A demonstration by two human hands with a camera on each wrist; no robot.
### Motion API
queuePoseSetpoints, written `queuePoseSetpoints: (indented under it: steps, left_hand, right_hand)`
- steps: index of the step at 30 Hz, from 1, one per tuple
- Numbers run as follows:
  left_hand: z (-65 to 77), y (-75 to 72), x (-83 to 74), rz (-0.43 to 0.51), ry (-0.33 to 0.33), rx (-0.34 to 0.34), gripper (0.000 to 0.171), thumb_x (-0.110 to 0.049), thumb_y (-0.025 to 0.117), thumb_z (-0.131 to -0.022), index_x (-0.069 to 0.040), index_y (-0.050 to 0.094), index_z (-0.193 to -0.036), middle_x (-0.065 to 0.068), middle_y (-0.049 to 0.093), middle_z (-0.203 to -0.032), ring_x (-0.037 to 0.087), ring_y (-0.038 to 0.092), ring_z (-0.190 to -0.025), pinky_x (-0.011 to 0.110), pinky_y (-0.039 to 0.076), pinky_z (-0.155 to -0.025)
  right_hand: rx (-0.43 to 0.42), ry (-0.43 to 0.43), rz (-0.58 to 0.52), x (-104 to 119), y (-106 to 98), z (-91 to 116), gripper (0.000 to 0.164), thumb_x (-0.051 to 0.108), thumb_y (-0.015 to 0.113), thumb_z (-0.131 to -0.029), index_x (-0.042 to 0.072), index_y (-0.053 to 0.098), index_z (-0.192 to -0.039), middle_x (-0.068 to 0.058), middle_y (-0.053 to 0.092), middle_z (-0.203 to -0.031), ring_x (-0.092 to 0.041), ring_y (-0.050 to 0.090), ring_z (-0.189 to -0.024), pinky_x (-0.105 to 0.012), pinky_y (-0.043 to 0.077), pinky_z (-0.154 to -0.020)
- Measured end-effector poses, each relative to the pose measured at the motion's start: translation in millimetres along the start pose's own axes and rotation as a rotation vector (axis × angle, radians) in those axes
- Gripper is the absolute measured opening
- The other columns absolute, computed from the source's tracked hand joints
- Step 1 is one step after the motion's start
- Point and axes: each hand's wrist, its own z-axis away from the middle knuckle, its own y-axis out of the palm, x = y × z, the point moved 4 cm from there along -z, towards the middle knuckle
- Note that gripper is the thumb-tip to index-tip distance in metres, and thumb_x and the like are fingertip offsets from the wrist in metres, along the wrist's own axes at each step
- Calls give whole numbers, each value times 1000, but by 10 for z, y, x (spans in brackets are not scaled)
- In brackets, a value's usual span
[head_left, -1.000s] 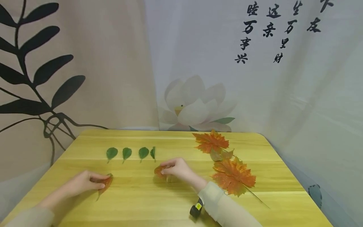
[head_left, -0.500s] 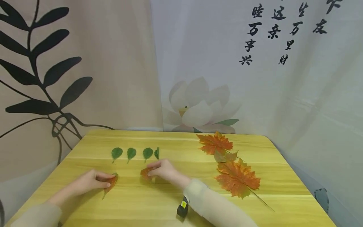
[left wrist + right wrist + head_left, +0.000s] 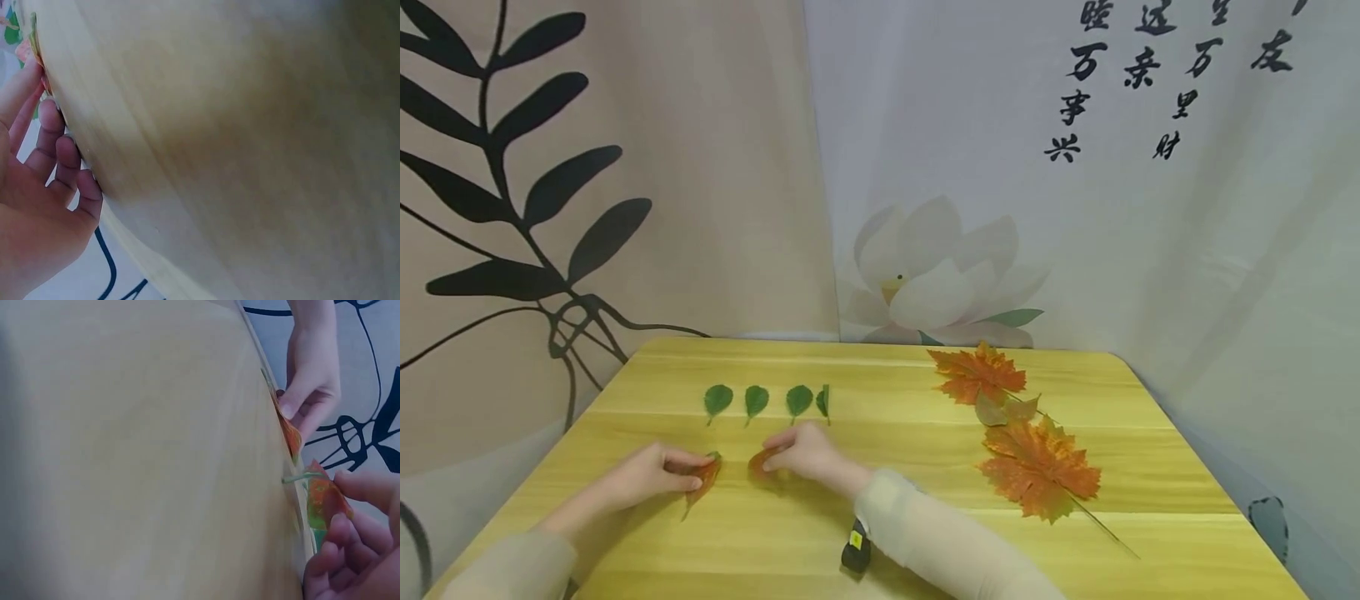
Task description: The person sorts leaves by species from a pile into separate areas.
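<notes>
My left hand [image 3: 643,482] pinches an orange-red leaf [image 3: 703,483] with a greenish tip between thumb and fingers, low over the wooden table [image 3: 760,558]. Right beside it, my right hand [image 3: 808,452] holds a second orange leaf [image 3: 757,465] by thumb and fingertips. The right wrist view shows this second leaf [image 3: 320,499] in orange and green with a short green stem pointing left; the left hand's leaf [image 3: 287,432] is just beyond. Behind the hands lies a row of several small green leaves [image 3: 756,402], the rightmost one narrow.
Two large orange maple leaves [image 3: 1041,467] with stems lie on the right of the table, smaller yellowish leaves [image 3: 992,410] between them. By the right sleeve sits a small black object [image 3: 855,550] with a yellow label. A printed curtain [image 3: 760,208] hangs behind the table.
My right hand has moved left with its orange leaf, coming close to the left hand. The left hand keeps its leaf in about the same place. The head view has shifted slightly.
</notes>
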Motion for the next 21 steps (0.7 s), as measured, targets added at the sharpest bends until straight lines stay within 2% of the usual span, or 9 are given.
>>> queuePoseSetpoints:
  steps: [4,12,15,21]
  left_hand:
    - [-15,7,22,26,-3,9,41,-15,71,-89,9,62,-120,24,65,-114,26,66,-100,21,52,-79]
    - [-18,5,16,21,0,9,42,-16,72,-88,10,62,-120,25,65,-114,28,66,-100,21,52,-78]
    - [-16,1,1,13,0,7,41,-16,72,-88,9,63,-120,25,65,-114,29,65,-101,21,52,-79]
    - [1,-3,-6,14,4,13,41,-15,72,-88,10,62,-119,26,65,-113,32,66,-100,22,53,-77]
  right_hand:
    - [8,-23,52,38,88,-33,25,13,82,-77,10,77,-101,5,73,-96,-3,62,-86,-19,51,-72]
    - [24,-52,117,98,178,-38,25,9,82,-75,8,77,-99,3,74,-93,-2,64,-82,-16,50,-69]
    - [43,-68,183,117,182,-27,26,8,83,-74,9,77,-99,4,74,-94,-1,63,-81,-16,50,-70]
    - [85,-109,357,164,188,14,29,18,85,-73,16,77,-101,11,72,-97,2,60,-83,-15,47,-73]
